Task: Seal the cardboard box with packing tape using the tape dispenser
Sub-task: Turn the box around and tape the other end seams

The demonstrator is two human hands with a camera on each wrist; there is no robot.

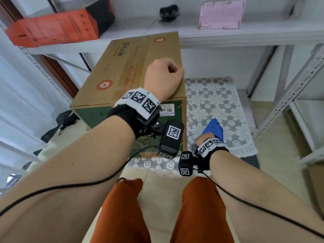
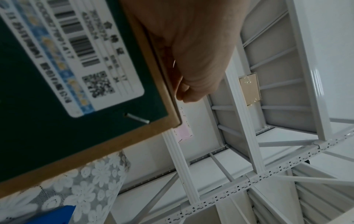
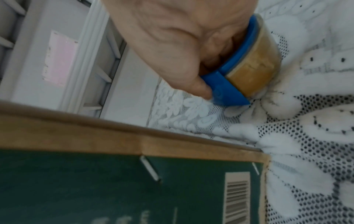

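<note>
A brown cardboard box (image 1: 122, 71) with green sides lies on the floor, its top flaps closed. My left hand (image 1: 164, 72) rests on the top at the right edge, fingers curled over that edge; the left wrist view shows the left hand (image 2: 191, 60) against the box (image 2: 38, 121) rim. Right of the box, my right hand (image 1: 204, 139) grips a blue tape dispenser (image 1: 214, 128) that sits on the lace cloth. In the right wrist view the fingers (image 3: 191, 78) wrap the dispenser (image 3: 229, 89), which carries a brownish tape roll (image 3: 252, 66), close to the box (image 3: 76, 181) corner.
A white lace cloth (image 1: 213, 102) lies under the box and dispenser. White metal shelving (image 1: 289, 95) stands behind and to the right, holding a red carton (image 1: 52, 28), a black object (image 1: 169, 13) and a pink block (image 1: 221, 14). A black item (image 1: 66, 120) lies on the floor at left.
</note>
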